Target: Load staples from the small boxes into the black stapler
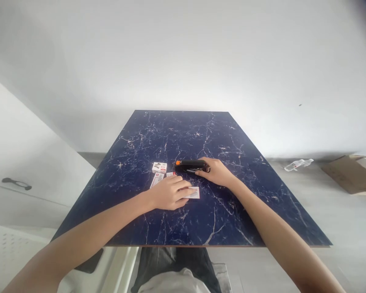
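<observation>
A black stapler [190, 164] with an orange tip lies on its side on the blue marbled table, its tip pointing left. My right hand [215, 171] is closed round its right end, thumb below and fingers above. In front of it, my left hand [172, 193] lies palm down with its fingers stretched and slightly apart. Those fingers rest over a small white box [195, 193] with red edges, covering its left part. Just beyond the left hand are a white staple box [159, 167], a second flat box [157, 179] and a partly hidden red-and-white box [170, 174].
The dark blue table [183, 134] reaches back to the white wall. To the right on the floor are a cardboard box [349, 174] and a clear plastic bottle [299, 164]. A white perforated chair [9, 256] with a dark flat object [91, 261] stands at lower left.
</observation>
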`<state>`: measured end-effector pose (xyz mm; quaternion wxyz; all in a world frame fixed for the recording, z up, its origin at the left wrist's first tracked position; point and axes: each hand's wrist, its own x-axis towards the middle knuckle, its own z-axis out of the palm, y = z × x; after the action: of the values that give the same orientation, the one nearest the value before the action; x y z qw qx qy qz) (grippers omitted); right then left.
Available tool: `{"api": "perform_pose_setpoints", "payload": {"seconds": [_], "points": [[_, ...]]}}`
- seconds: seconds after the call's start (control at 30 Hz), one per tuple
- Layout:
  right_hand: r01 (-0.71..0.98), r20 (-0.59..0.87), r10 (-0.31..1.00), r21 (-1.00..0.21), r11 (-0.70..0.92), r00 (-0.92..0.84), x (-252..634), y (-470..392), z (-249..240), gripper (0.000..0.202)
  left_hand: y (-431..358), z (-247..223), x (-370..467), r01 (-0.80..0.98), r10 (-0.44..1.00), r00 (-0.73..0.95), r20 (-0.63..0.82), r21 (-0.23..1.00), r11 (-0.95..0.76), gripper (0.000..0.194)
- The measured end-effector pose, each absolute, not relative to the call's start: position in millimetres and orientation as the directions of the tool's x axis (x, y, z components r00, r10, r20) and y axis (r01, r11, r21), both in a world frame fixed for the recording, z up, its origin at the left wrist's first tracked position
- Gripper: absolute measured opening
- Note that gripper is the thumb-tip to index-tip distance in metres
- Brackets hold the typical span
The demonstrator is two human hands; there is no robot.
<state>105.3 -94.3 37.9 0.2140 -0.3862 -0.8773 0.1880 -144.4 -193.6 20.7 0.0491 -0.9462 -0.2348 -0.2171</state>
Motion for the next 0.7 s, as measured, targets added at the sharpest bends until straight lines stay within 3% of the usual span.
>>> {"api": "perform_pose_setpoints", "payload": {"seconds": [0.13,0.27,0.37,0.5,0.6,0.7], "points": [[0.641,0.246,0.815,-0.516,0.568,-0.524,96,-92,31,0.023,-190,18,-157,0.570,0.512,0.684,0.520,0.058,-0.820,0.029],[0.589,0.277,0.812,-0.575,0.568,-0.513,91,-97,28,0.047,-190,19,-160,0.635,0.607,0.611,0.508,0.143,-0.759,0.029],[0.576,0.249,0.835,-0.626,0.526,-0.491,95,-97,24,0.044,-188,24,-161,0.628,0.637,0.622,0.455,0.196,-0.753,0.030],[0.541,0.275,0.855,-0.679,0.496,-0.439,100,-92,16,0.041,-175,32,-170,0.785,0.799,0.392,0.456,0.288,-0.549,0.041],[0.536,0.262,0.861,-0.693,0.482,-0.437,100,-90,11,0.045,-163,35,-180,0.855,0.873,0.362,0.328,0.257,-0.451,0.053],[0.534,0.262,0.862,-0.696,0.480,-0.434,99,-91,9,0.047,-155,38,-187,0.850,0.881,0.428,0.201,0.241,-0.468,0.055]]}}
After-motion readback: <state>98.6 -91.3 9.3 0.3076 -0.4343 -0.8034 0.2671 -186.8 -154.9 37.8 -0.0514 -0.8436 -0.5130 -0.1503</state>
